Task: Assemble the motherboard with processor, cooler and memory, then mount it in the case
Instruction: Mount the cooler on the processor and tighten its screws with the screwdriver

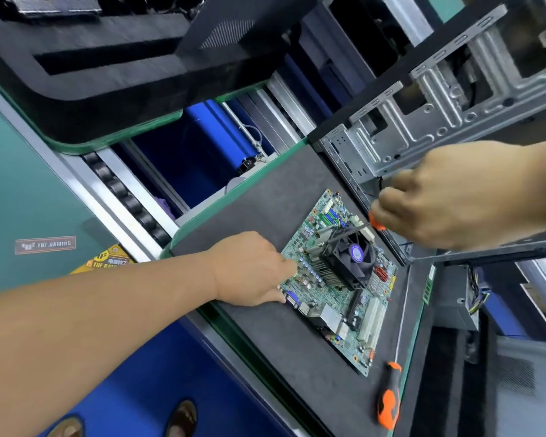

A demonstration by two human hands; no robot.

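On the dark grey mat (265,197) of our green-edged workbench (199,212) the motherboard (334,298) lies flat, its cooler (349,261) already seated on top with the fan facing up. Our left hand (252,269) rests at the board's near-left edge, fingers bent down onto it beside the blue port; we cannot tell whether they pinch the edge or merely press. Our right hand (454,197) is curled round the orange handle of a screwdriver (364,227), whose dark shaft slants down to the cooler's far-left corner. Just beyond that hand the bare metal case (423,121) lies open, touching the mat's far-right side. A second screwdriver (391,392), orange and black, lies on the mat near the board's lower corner, a little apart from it. To the left a strip of black rollers (126,197) runs between aluminium rails, and past it a teal surface carries a TUF Gaming sticker (44,245). Another black-topped tray (108,74) with slots sits further up. Below the bench there is blue floor, where we see the toes of sandalled feet (180,417)
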